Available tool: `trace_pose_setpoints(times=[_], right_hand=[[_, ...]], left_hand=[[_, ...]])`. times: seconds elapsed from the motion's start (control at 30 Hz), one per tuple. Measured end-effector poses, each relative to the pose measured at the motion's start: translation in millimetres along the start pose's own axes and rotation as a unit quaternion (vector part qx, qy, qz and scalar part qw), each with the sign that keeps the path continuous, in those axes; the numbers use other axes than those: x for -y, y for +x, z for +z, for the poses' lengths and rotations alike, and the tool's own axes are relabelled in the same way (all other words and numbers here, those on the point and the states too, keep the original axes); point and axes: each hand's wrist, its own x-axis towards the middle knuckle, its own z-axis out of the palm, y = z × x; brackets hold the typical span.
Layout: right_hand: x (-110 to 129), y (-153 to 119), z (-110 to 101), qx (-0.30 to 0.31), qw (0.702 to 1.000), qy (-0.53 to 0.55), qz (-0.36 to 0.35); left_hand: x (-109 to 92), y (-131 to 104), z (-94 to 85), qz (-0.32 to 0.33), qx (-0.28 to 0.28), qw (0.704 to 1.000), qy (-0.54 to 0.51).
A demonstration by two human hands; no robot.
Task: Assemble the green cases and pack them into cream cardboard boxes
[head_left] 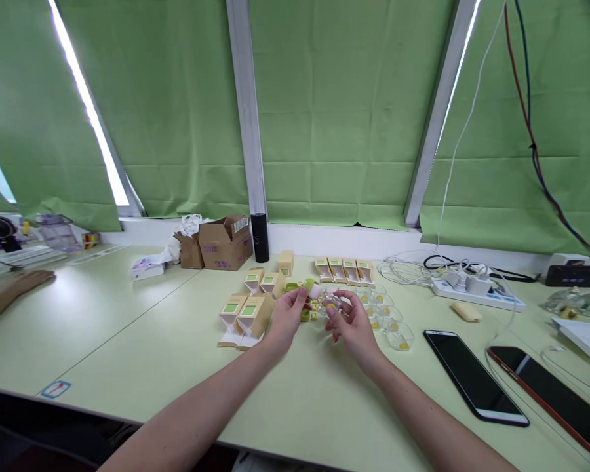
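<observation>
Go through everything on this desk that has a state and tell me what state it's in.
Left hand: pinching a small green piece.
Right hand: holding a clear shell.
Cardboard box: flaps open.
Small cartons: standing, end flaps open.
Clear shells: lying on the desk, yellow bits inside.
Two phones: screens dark.
Power strip: plugs in.

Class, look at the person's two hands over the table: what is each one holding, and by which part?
The left hand pinches a small green-and-pink plastic piece at its end; the right hand grips a clear plastic shell by its edge.
</observation>
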Motion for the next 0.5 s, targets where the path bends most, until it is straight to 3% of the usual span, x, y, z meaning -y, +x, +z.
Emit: trace_pose_setpoints(times=[0.5], right_hand=[[5.3, -5.8, -5.0, 0.065, 0.985, 0.153, 0.045]], left_hand=[[-5.1, -3.7, 0.8, 0.022, 0.018, 0.999, 0.034]])
